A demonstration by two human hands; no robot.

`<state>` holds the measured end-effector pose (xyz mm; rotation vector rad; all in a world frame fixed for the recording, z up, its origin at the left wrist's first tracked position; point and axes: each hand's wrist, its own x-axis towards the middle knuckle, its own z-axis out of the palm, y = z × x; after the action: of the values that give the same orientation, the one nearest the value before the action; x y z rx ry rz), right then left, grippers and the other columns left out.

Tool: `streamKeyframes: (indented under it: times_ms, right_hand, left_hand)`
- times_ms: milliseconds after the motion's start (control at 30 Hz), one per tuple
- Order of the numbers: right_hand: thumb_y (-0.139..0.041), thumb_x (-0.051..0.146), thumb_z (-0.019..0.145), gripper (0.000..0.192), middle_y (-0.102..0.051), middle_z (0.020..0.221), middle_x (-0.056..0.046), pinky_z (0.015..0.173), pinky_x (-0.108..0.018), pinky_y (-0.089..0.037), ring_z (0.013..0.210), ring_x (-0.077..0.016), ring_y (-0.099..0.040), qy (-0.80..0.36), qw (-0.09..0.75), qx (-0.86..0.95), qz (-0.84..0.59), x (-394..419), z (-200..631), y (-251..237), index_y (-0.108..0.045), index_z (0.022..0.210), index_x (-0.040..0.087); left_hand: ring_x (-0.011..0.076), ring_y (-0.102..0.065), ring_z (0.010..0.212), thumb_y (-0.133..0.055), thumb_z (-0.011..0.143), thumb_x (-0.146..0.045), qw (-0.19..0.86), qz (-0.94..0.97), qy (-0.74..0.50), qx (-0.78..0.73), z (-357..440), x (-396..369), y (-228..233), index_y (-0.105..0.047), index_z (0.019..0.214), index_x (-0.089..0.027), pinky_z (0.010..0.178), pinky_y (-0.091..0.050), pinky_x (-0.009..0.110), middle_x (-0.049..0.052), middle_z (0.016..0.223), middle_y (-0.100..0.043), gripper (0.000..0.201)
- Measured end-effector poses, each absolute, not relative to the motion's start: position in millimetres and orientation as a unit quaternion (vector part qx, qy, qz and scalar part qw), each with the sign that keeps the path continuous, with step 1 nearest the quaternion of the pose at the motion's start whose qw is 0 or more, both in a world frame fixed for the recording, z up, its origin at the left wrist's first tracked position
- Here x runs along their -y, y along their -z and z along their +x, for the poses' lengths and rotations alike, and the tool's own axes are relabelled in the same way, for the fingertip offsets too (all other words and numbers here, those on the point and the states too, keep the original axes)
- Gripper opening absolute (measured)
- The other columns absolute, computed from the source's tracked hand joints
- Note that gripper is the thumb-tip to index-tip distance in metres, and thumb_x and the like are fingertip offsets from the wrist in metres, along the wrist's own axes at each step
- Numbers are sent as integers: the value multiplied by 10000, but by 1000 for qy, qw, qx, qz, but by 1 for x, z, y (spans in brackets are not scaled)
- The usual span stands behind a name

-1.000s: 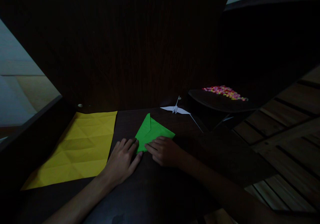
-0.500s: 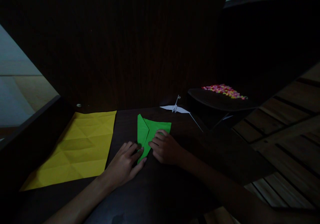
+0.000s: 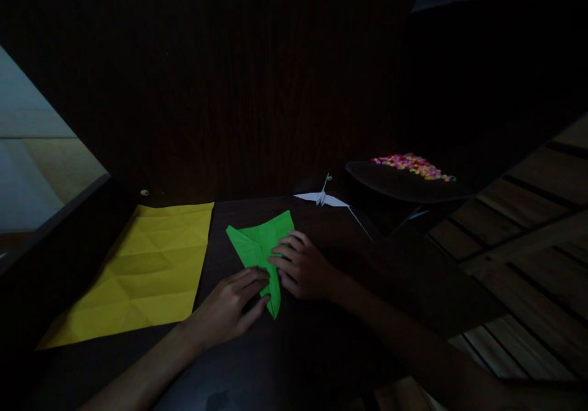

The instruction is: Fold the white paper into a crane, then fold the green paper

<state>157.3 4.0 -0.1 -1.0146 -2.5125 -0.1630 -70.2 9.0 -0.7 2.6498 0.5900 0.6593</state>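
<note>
A partly folded sheet of green origami paper [image 3: 269, 232] lies on the dark table in front of me, its narrow tip pointing towards me. A folded flap runs down its left side. My left hand [image 3: 232, 301] grips the lower left edge, fingers curled over the flap and thumb close to the tip. On the right edge, my right hand [image 3: 305, 268] holds the paper with bent fingers lying on top. Part of the right thumb is hidden from view.
A creased yellow paper sheet [image 3: 151, 270] lies at the left beside a raised dark ledge [image 3: 59, 221]. Behind my hands sits a white paper crane [image 3: 323, 199]. Small pink, red and yellow pieces [image 3: 413, 166] are heaped on a dark curved shelf [image 3: 390, 181] at the right.
The green paper has turned on the table: its top has swung left and its narrow tip has moved right and nearer to me. Both hands stay on it.
</note>
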Motion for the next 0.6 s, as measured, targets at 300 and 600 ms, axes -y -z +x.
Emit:
streamKeyframes:
  times_ms: [300,600]
  right_hand:
    - [-606,301,850,398,-378,1527,-96,1121,-627,-225,1431,-351,-193,32,211,899,-383,-3,162,-5,-626,1237,210]
    - [-618,409,885,433,-357,1528,-123,1111,-627,-242,1440,-360,-169,36,225,889,-397,-6,161,4,-604,1273,219]
  left_hand:
    - [226,-649,1030,-517,941,-217,141,940,-228,-211,-71,-10,2,-657,1150,-191,894,-571,381,99,1078,-682,253]
    - [209,-636,1041,-511,937,-190,186,934,-222,-212,-73,-12,3,-655,1135,-208,918,-550,367,85,1092,-660,245]
